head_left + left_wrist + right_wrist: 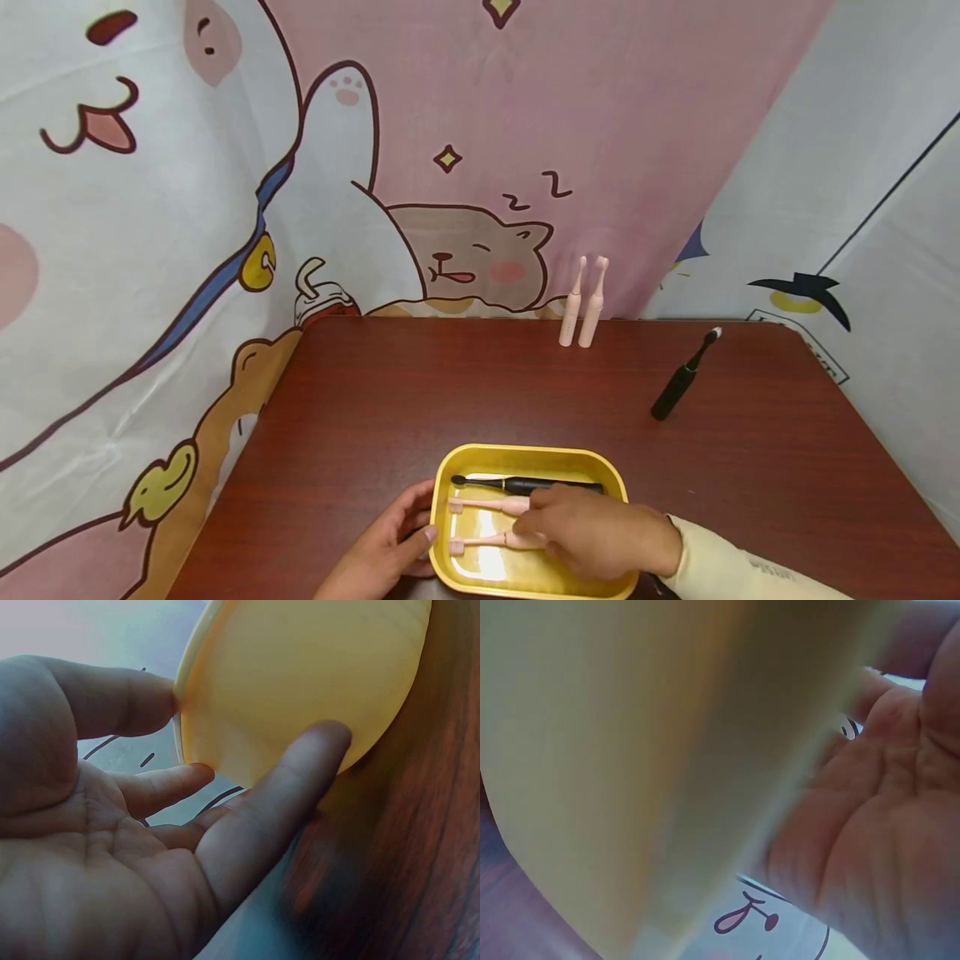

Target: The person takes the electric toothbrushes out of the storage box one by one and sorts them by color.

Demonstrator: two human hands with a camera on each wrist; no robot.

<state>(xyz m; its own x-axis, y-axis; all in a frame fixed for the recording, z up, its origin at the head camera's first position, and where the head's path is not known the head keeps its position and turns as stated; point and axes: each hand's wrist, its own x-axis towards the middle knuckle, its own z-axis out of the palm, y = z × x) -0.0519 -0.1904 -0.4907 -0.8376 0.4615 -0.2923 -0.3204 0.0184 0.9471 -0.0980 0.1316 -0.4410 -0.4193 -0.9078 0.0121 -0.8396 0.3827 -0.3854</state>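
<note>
A yellow tray point(517, 451) sits at the table's near edge. Inside it lie a black electric toothbrush point(517, 484) along the far side and two pink ones, an upper pink toothbrush point(487, 504) and a lower pink toothbrush point(487, 541), heads to the left. My left hand point(393, 533) holds the tray's left end, thumb at the rim and fingers along the outer wall point(300, 675). My right hand point(592, 529) reaches over the tray's right side, its curled fingers gripping the lower pink toothbrush's handle. In the right wrist view the tray wall point(577, 772) hides its fingertips.
Two pink electric toothbrushes, a left one point(571, 317) and a right one point(592, 312), stand upright near the table's back edge. Another black toothbrush point(678, 387) stands on the right part of the brown table point(420, 383). A cartoon-printed cloth point(637, 125) hangs behind.
</note>
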